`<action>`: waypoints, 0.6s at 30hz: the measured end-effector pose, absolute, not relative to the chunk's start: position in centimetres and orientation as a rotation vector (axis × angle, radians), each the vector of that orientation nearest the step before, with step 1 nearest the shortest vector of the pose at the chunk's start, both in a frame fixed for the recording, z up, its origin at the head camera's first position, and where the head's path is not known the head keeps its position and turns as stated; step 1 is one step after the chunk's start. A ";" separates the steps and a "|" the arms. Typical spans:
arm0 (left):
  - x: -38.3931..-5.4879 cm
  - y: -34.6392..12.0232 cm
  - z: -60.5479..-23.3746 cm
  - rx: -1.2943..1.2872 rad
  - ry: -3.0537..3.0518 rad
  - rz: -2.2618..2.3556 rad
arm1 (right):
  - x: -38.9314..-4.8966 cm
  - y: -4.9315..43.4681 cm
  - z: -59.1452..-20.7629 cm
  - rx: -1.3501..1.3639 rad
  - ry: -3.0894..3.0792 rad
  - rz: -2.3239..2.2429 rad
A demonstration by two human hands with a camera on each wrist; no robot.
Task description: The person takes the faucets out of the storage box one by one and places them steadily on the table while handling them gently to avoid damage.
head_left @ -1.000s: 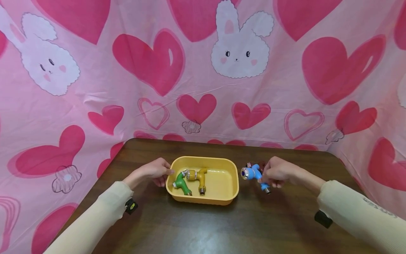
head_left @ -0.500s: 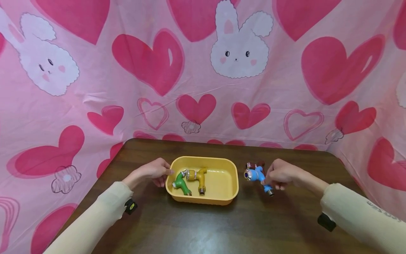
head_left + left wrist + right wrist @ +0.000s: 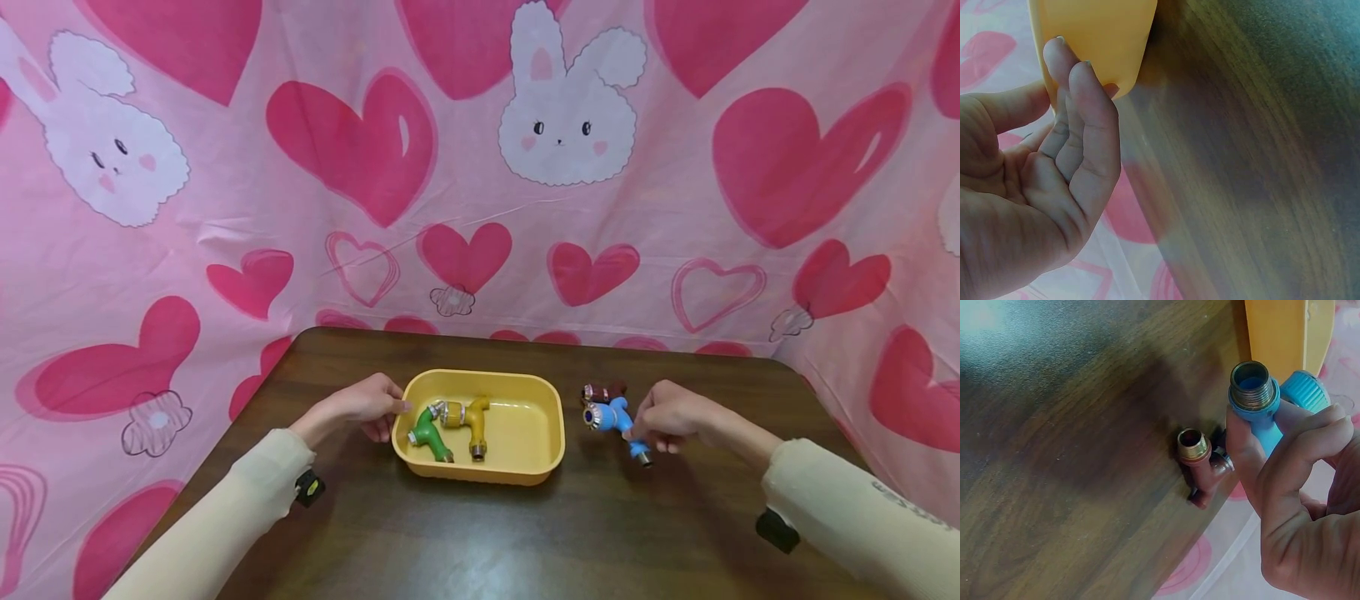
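In the head view, my right hand [image 3: 671,419] grips a blue faucet [image 3: 617,417] to the right of a yellow plastic basin [image 3: 525,475]. The right wrist view shows the faucet's threaded metal end [image 3: 1252,387] pointing at the camera, between thumb and fingers. Just behind the blue faucet lies a dark red faucet [image 3: 596,392] on the table, partly hidden in the head view. My left hand [image 3: 367,406] holds the basin's left rim, thumb at the edge and fingers along the outer wall [image 3: 1100,37]. Inside the basin, a green faucet [image 3: 427,435] lies beside a yellow faucet [image 3: 475,429].
A dark brown wooden table [image 3: 480,542] with rounded far corners carries everything. Pink cloth [image 3: 480,192] printed with hearts and rabbits hangs behind it and along both sides.
My right hand has shifted right and slightly nearer with the blue faucet, so more of the dark red faucet shows. The left hand and basin have stayed in place.
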State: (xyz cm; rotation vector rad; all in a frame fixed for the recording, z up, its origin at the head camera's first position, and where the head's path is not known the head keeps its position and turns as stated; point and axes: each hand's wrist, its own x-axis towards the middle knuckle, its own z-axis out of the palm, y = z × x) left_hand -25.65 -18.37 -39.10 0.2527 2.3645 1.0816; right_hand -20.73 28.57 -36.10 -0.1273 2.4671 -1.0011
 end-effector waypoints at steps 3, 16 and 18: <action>-25.6 -18.4 -39.1 0.247 2.361 1.082 | -20.7 28.7 -36.3 -0.122 2.460 -1.013; -25.6 -18.4 -38.9 0.253 2.376 1.068 | -20.5 29.4 -37.0 -0.076 2.463 -1.015; -25.6 -18.4 -38.9 0.259 2.378 1.064 | -20.5 29.5 -37.0 -0.078 2.462 -1.016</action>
